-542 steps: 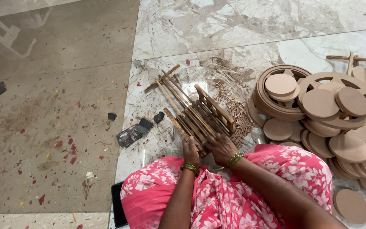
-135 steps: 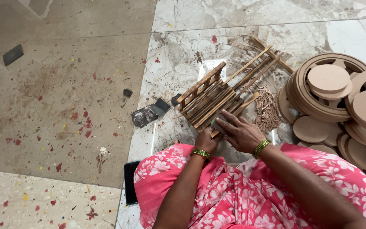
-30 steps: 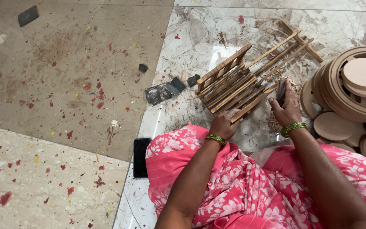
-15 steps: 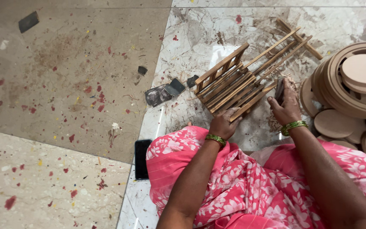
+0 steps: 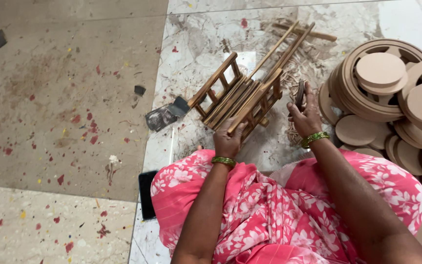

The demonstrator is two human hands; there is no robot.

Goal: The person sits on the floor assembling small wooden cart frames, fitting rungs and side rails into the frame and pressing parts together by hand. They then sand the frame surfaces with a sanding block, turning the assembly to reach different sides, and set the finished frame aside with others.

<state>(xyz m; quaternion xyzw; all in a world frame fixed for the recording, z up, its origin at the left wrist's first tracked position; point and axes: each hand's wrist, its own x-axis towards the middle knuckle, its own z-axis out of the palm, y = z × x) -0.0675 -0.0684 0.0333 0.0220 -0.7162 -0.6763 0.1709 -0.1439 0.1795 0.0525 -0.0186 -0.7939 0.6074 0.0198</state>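
A folding wooden frame of slats and rungs (image 5: 240, 95) lies tilted on the marble floor in front of my knees. My left hand (image 5: 228, 139) grips its near end from below. My right hand (image 5: 305, 115) is just to the right of the frame, closed on a small dark flat piece (image 5: 299, 93) held upright against the frame's side. Long thin slats (image 5: 289, 46) stick out from the frame toward the back right. Both wrists wear green bangles.
Stacks of round wooden discs and cut-out rings (image 5: 387, 83) fill the right side. A dark scraper-like tool (image 5: 164, 115) and a small dark block (image 5: 139, 90) lie left of the frame. A black phone (image 5: 146, 193) lies by my left knee. Wood shavings (image 5: 296, 73) litter the marble.
Over the sequence the frame was turned from pointing left to pointing right. In the last second my right hand lifted the dark piece up beside the frame; my left hand kept its grip.
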